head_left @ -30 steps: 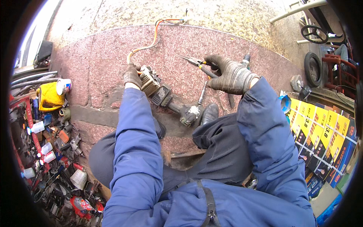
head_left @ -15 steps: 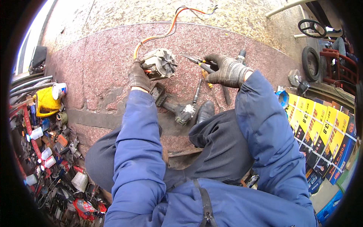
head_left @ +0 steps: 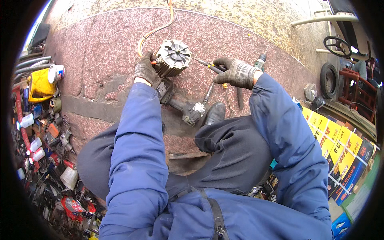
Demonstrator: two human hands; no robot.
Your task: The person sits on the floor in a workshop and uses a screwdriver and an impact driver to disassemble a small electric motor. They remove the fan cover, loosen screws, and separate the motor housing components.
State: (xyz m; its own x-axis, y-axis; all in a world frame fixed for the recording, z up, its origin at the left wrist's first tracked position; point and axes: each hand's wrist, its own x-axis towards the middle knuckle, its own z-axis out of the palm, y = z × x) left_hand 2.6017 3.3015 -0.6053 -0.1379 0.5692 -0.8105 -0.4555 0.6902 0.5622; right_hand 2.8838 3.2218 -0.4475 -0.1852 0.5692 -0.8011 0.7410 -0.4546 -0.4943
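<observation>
An electric motor (head_left: 170, 66) with a finned body stands on the floor, its grey fan (head_left: 175, 54) facing up. My gloved left hand (head_left: 145, 69) is closed on the motor's left side, where an orange cable (head_left: 141, 45) with a thinner dark wire comes out. My gloved right hand (head_left: 237, 73) grips needle-nose pliers (head_left: 215, 67) with black and yellow handles. The pliers' tip points left and is close to the fan's right edge; whether it touches cannot be told. The left fingertips are partly hidden against the motor.
A cordless power tool (head_left: 191, 112) lies between my legs. Near my right hand are a screwdriver (head_left: 227, 94), a dark bar (head_left: 240, 98) and a drill (head_left: 260, 63). Cluttered parts and a yellow jug (head_left: 41, 85) fill the left; yellow cartons (head_left: 334, 146) and a tyre (head_left: 329, 80) stand right.
The motor has tipped more upright, so its fan now faces up. The pliers' tip has come nearer the fan's edge. The whole view has shifted slightly.
</observation>
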